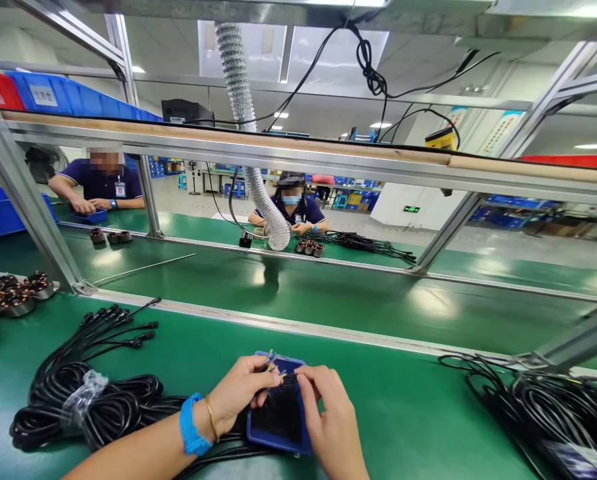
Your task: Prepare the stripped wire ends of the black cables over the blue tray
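Observation:
My left hand (246,387), with a blue wristband and a gold bangle, pinches a cable end whose thin coloured wires (270,363) fan out past the fingertips. Under both hands lies a small blue tray (274,443) filled with dark pieces too small to tell apart. My right hand (332,410) is over the tray's right edge, thumb and forefinger drawn together near the wire tips; anything between them is hidden. Left of the tray rests a coiled bundle of black cables (128,407), bound with clear plastic, connectors pointing away.
More black cables (543,407) lie at the right. Copper-wound motor stators (16,297) stand at the far left. A metal frame rail (278,328) crosses behind the green bench. A flexible duct (266,207) hangs ahead. Two people (103,180) sit beyond the frame.

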A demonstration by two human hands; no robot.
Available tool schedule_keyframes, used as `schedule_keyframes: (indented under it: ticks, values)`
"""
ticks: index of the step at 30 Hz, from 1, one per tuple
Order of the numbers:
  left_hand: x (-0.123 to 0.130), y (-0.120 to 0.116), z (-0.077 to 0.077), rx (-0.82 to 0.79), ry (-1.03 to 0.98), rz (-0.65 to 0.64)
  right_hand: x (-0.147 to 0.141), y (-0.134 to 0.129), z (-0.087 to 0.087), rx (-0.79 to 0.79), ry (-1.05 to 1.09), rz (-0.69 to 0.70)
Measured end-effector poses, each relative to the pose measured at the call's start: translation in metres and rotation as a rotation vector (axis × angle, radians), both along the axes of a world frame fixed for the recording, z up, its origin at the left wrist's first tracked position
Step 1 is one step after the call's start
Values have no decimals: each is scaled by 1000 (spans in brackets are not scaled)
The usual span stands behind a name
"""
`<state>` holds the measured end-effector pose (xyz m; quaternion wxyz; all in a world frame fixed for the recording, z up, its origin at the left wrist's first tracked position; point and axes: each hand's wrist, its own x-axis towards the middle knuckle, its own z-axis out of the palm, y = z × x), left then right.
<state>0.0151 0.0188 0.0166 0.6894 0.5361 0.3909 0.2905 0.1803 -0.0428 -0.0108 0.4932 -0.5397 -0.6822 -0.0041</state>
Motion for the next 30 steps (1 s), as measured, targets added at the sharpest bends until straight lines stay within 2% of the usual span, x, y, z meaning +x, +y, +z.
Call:
schedule_keyframes:
  ticks: [6, 11, 20, 24, 27, 30]
  values:
    - [1, -1, 4, 34, 46, 14, 1, -3, 8, 92, -154, 2]
    - [2, -1, 4, 54, 45, 7, 2, -4, 9, 91, -226, -5]
    - [0, -3, -5, 100, 49, -5, 1, -7, 10, 42, -327, 21]
    - [-1, -1, -6, 100, 41, -22, 0, -5, 7, 11, -165, 92]
    - [-2, 0, -7, 89, 45, -46, 3, -3, 6, -5, 11, 90]
    - [-2, -1, -8, 81, 55, -55, 4, -3, 5, -13, 90, 82]
